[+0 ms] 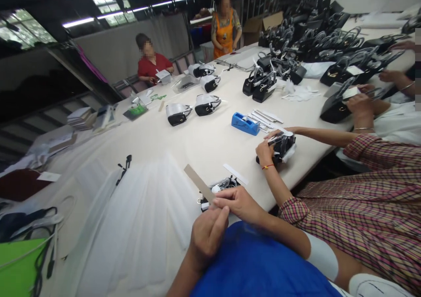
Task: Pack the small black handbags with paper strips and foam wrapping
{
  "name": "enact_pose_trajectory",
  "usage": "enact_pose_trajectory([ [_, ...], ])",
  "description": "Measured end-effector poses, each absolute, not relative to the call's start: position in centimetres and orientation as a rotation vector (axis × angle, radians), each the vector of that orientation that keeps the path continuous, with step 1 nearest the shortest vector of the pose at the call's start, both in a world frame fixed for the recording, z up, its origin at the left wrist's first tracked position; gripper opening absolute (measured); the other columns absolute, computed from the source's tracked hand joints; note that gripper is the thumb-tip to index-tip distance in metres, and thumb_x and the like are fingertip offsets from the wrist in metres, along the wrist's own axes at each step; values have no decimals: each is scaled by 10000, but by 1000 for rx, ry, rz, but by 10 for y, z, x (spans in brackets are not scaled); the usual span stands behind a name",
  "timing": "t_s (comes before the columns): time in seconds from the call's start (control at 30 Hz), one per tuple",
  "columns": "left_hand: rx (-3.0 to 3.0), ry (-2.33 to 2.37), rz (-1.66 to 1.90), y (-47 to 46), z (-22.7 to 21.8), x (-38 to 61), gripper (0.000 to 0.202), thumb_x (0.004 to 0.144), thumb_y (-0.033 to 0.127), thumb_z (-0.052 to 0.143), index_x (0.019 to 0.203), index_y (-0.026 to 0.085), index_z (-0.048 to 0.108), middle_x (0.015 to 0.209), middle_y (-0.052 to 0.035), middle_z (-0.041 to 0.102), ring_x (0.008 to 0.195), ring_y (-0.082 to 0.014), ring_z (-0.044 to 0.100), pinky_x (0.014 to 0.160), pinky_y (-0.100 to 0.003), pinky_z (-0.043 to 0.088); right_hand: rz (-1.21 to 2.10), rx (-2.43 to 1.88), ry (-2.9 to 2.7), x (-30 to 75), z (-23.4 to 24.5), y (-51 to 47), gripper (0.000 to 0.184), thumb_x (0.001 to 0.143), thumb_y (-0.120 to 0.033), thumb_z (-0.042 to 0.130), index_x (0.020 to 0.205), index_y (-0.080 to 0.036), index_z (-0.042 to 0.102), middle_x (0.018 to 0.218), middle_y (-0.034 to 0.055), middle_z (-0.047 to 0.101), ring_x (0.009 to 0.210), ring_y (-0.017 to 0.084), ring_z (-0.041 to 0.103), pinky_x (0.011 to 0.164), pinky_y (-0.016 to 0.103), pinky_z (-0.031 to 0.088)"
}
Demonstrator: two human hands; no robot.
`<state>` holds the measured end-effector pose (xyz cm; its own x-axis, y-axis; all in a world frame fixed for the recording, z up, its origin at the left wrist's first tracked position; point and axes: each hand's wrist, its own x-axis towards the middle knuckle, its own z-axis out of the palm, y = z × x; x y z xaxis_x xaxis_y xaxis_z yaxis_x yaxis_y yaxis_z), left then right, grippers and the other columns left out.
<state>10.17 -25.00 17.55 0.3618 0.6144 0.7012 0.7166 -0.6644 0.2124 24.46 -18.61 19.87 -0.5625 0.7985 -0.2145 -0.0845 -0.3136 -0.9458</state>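
Observation:
A flat grey-brown cardboard strip (198,181) is pinched at its near end by both of my hands. My left hand (208,233) is closed, thumb and fingers pressed together at that end. Beside it my right hand (241,204) grips the strip from the right, fingertips meeting those of the left. Just behind the hands a small black handbag (226,183) with clear wrapping lies on the table, partly hidden by them and the strip. A narrow white strip (236,174) rests on the table beyond the bag.
White foam sheets (138,227) cover the table (141,139) to the left. A blue tape dispenser (245,123) stands ahead, near several card strips (267,118). At right a co-worker in a checked shirt (371,187) handles a black bag (283,147). Many black handbags (305,38) are piled far right.

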Motion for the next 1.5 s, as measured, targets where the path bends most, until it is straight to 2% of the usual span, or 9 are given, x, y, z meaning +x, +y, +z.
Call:
enact_pose_trajectory([
  [0.1, -2609, -1255, -1239, -246, 174, 99, 600, 751, 88, 668, 1311, 156, 462, 992, -117, 695, 940, -206, 654, 822, -333, 548, 1624, -1128, -1431, 271, 188, -179, 358, 840, -458, 579, 906, -139, 727, 826, 62, 713, 748, 195, 639, 679, 296, 501],
  [0.17, -2487, -1422, -1331, -246, 169, 89, 572, 741, 118, 689, 1275, 182, 496, 1037, -113, 679, 976, -216, 641, 839, -353, 544, 1170, -1349, -1558, 302, 178, -174, 310, 876, -405, 537, 962, -166, 715, 916, 74, 711, 842, 216, 636, 763, 321, 492],
  [0.27, -2131, -1849, -1408, -246, 153, 65, 405, 769, 176, 670, 1163, 192, 580, 1009, -86, 674, 901, -191, 642, 833, -352, 531, 476, -1723, -1772, 355, 164, -171, 270, 910, -308, 478, 985, -182, 705, 994, 97, 695, 947, 240, 609, 836, 336, 436],
  [0.33, -1932, -2155, -1406, -245, 137, 50, 305, 802, 253, 637, 1098, 182, 612, 976, -73, 671, 849, -174, 635, 824, -351, 525, 289, -1880, -1971, 379, 155, -175, 263, 920, -254, 451, 948, -198, 707, 931, 83, 697, 909, 225, 605, 763, 309, 417],
  [0.53, -1877, -2665, -1473, -230, 91, 36, 342, 795, 408, 603, 1058, 190, 618, 1007, -72, 643, 867, -188, 630, 777, -358, 550, 306, -1663, -2476, 347, 131, -176, 263, 919, -169, 451, 858, -238, 697, 833, 38, 661, 817, 163, 540, 692, 275, 345],
  [0.8, -2401, -2374, -1283, -196, 67, 50, 316, 796, 253, 566, 1106, 225, 616, 1211, -91, 571, 1174, -238, 520, 1015, -438, 431, 323, -1372, -2575, 304, 84, -137, 292, 956, -194, 393, 961, -241, 681, 945, 48, 620, 890, 169, 476, 712, 280, 317],
  [1.0, -2506, -2439, -1238, -173, 73, 51, 510, 811, 271, 557, 1312, 234, 464, 1271, -97, 567, 1142, -227, 556, 894, -367, 503, 474, -1369, -2668, 310, 89, -127, 238, 908, -164, 476, 895, -261, 693, 938, 40, 611, 902, 184, 472, 662, 274, 306],
  [1.23, -2489, -2506, -1206, -161, 69, 47, 257, 870, 306, 475, 1029, 207, 650, 1042, -57, 683, 983, -192, 627, 917, -344, 482, 563, -1594, -2733, 312, 108, -118, 180, 864, -147, 528, 838, -194, 700, 886, 84, 635, 860, 214, 522, 624, 287, 304],
  [1.5, -2326, -2571, -1284, -180, 55, 44, 368, 791, 85, 410, 1085, 197, 602, 1054, -58, 658, 983, -170, 622, 919, -371, 501, 407, -1061, -2765, 297, 95, -124, 199, 922, -163, 465, 860, -175, 653, 829, 51, 632, 795, 158, 514, 656, 270, 298],
])
